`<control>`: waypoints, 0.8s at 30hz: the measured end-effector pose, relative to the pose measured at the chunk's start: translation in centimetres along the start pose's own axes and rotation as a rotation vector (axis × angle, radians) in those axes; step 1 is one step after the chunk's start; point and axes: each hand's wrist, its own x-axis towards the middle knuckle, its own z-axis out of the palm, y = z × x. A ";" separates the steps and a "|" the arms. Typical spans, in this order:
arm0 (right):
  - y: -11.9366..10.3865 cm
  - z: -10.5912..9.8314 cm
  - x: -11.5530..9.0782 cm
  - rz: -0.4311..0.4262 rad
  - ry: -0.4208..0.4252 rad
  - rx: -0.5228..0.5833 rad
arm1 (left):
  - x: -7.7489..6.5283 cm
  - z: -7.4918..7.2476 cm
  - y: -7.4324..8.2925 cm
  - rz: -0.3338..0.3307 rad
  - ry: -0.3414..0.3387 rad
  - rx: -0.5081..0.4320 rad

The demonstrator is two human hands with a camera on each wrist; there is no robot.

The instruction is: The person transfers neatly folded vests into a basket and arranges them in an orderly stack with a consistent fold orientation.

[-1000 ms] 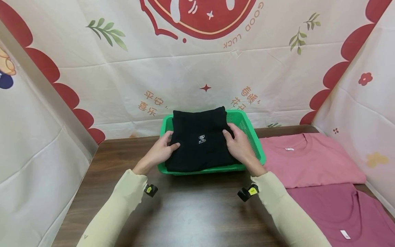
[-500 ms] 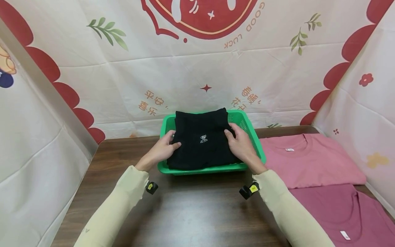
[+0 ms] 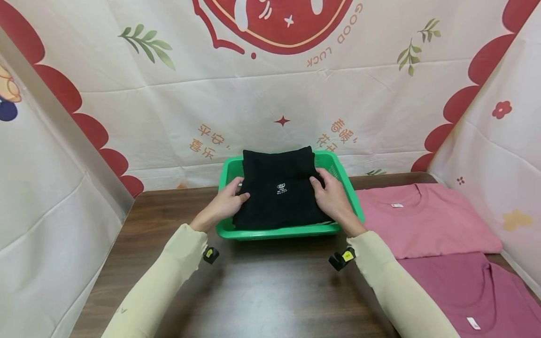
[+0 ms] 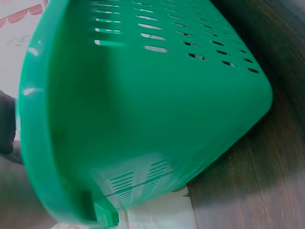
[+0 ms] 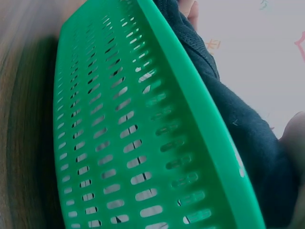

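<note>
A folded black T-shirt with a small white print lies over the green plastic basket, its far edge rising above the back rim. My left hand pinches its left side, thumb on top and fingers underneath. On the opposite side, my right hand grips it the same way. The right wrist view shows the black cloth bulging above the perforated basket wall. In the left wrist view the basket end fills most of the picture, with a bit of dark cloth at the edge.
The basket stands on a dark wooden table at the back, close to a printed white curtain. To its right lie a pink T-shirt and a darker mauve T-shirt, the pink one touching the basket's side in this view.
Both hands have shifted the black T-shirt slightly to the right, and its front edge now sits farther back, inside the front rim. The basket has stayed put.
</note>
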 end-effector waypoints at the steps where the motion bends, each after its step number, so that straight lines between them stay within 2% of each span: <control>1: 0.1 0.0 0.0 -0.001 0.000 0.000 | 0.1 0.1 0.0 0.000 0.001 0.005; 8: 0.9 0.2 0.1 -0.004 -0.026 -0.008 | 0.4 0.4 -0.2 -0.026 0.000 0.094; 13: 1.3 0.4 0.0 -0.011 -0.025 -0.020 | 0.6 0.6 -0.3 -0.029 0.000 0.125; 24: 1.6 0.8 0.0 -0.011 -0.004 -0.053 | 0.9 1.0 -0.6 0.000 -0.017 0.168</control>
